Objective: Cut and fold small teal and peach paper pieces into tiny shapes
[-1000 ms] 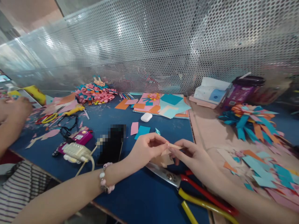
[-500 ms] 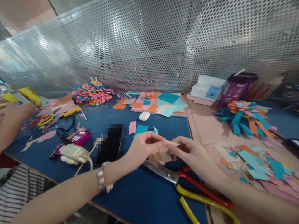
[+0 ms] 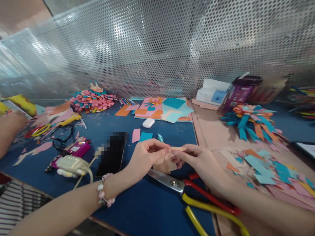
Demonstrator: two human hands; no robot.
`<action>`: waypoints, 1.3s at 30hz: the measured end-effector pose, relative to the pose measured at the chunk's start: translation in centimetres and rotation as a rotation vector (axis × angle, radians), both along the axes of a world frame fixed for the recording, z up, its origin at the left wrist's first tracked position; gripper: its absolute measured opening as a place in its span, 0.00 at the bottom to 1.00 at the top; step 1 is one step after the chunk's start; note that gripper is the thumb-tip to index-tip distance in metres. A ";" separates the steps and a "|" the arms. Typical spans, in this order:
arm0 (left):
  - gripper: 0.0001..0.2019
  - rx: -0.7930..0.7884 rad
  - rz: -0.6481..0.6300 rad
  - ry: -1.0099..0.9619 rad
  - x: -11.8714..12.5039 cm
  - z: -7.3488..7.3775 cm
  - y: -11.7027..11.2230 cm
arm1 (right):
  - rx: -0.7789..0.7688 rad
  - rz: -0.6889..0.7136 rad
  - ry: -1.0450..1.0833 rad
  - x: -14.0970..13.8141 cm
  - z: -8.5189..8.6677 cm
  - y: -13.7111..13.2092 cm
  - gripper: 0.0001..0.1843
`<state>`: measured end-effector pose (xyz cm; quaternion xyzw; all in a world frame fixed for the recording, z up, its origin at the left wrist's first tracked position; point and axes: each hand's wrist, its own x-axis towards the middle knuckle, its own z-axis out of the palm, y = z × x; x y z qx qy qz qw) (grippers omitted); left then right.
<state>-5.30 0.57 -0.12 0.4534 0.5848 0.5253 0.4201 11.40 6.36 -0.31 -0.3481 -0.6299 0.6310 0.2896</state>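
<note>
Between my fingertips is a small piece of cream paper (image 3: 177,148), pinched from both sides over the blue table. My left hand (image 3: 147,155), with a beaded bracelet on its wrist, grips the paper's left end between thumb and forefinger. At its right end, my right hand (image 3: 197,157) pinches it, other fingers curled beneath. More cream paper (image 3: 164,166) shows just below the hands; whether it is the same piece I cannot tell. Scissors (image 3: 173,183) with red and yellow handles lie beneath my right wrist. Blue and pink paper pieces (image 3: 146,136) rest beyond my left hand.
A black phone (image 3: 112,155), a power bank with cable (image 3: 73,164) and a white earbud case (image 3: 148,123) lie around. Paper scraps (image 3: 264,165) and a paper flower (image 3: 251,119) are at right. A perforated metal panel (image 3: 157,49) stands behind. Another person's hand (image 3: 12,126) is at left.
My fingers have shifted on the cream paper, which now looks narrower and flatter between them. The view has turned slightly right. The other person's hand sits further left in view.
</note>
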 end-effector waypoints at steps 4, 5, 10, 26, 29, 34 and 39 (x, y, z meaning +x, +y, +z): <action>0.10 -0.001 -0.005 -0.012 0.0 0.0 -0.1 | -0.027 -0.015 0.031 0.1 0.2 -0.2 0.14; 0.10 -0.002 -0.006 -0.022 0.0 0.1 -0.1 | -0.028 -0.022 0.040 0.1 0.2 -0.2 0.14; 0.11 -0.020 0.008 -0.041 0.0 0.1 -0.1 | -0.013 -0.069 0.052 0.2 0.0 -0.2 0.13; 0.09 -0.028 0.000 -0.039 0.0 0.5 -0.1 | 0.026 -0.032 0.076 0.5 0.1 -0.3 0.15; 0.08 -0.026 -0.009 -0.069 0.0 0.5 0.0 | 0.016 -0.006 0.082 0.6 0.3 -0.5 0.16; 0.09 -0.056 -0.021 -0.077 -0.1 0.4 0.0 | -0.028 0.005 0.082 0.8 0.1 -0.7 0.19; 0.07 -0.046 -0.019 -0.096 -0.2 0.4 0.0 | -0.079 0.033 0.147 0.9 -0.4 -0.7 0.22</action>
